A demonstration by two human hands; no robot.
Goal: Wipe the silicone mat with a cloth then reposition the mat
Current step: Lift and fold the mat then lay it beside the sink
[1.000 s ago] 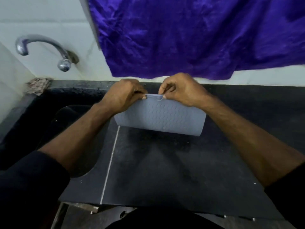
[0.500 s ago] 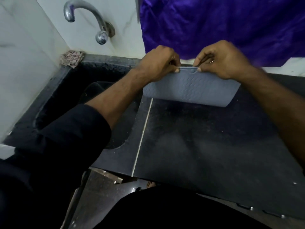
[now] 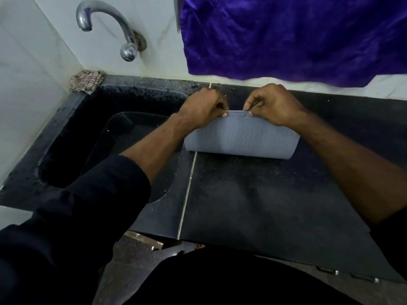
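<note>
The mat (image 3: pixel 240 137) lies folded or half rolled on the dark counter (image 3: pixel 253 201), just right of the sink (image 3: pixel 105 137), with its near end over the pale seam. Both hands pinch its upper edge: the left hand (image 3: pixel 203 106) holds it between thumb and curled fingers, and the right hand (image 3: pixel 272 105) does the same a little to the right. The mat looks thin, light and very soft; it bends in a round curve at the bottom and will not keep its shape, so I think it is best taken by two points on one edge, well apart, as a single pinch would let it droop. The textured surface probably gives good grip. Compared with one second ago the hands and mat have hardly changed; mainly the view has turned left, so the tap (image 3: pixel 105 25) and the checked cloth (image 3: pixel 87 81) in the corner show more.
</note>
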